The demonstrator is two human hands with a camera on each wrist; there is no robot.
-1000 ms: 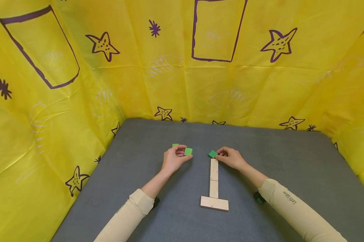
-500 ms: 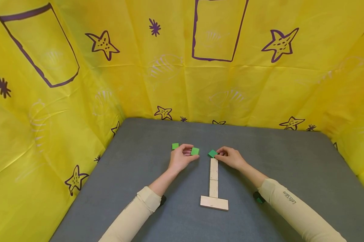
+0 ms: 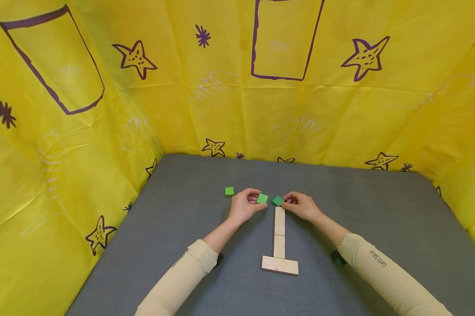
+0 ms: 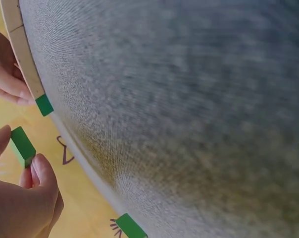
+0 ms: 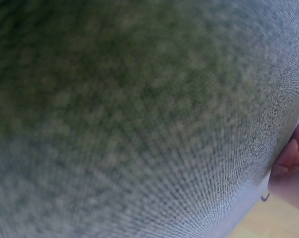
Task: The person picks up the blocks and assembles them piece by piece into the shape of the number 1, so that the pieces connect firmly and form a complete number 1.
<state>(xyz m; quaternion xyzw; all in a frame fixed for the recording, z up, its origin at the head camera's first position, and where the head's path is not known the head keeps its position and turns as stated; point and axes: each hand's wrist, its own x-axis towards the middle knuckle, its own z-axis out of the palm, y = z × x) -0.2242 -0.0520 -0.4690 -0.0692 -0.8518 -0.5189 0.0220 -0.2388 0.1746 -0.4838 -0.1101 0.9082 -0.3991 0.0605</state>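
Note:
Between thumb and fingers my left hand [image 3: 245,205] pinches a light green block [image 3: 262,199], raised over the table; the left wrist view shows the same green block [image 4: 24,147] between the fingertips. Just right of it, a darker green block [image 3: 278,201] sits turned cornerwise at the far end of a line of wooden planks [image 3: 279,220]. My right hand [image 3: 302,206] holds this darker block at its right side with thumb and curled fingers. Only part of the right hand [image 5: 293,168] shows at the edge of the right wrist view, its block hidden there.
Two planks run end to end toward a crosswise wooden plank [image 3: 280,265] at the near end. Another light green block [image 3: 229,191] lies to the left on the grey table [image 3: 340,193]. Yellow patterned cloth [image 3: 237,109] hangs around the table's back and sides.
My left hand has moved right with its light green block, closer to the darker one, uncovering the loose block on the left. My right hand has stayed in place.

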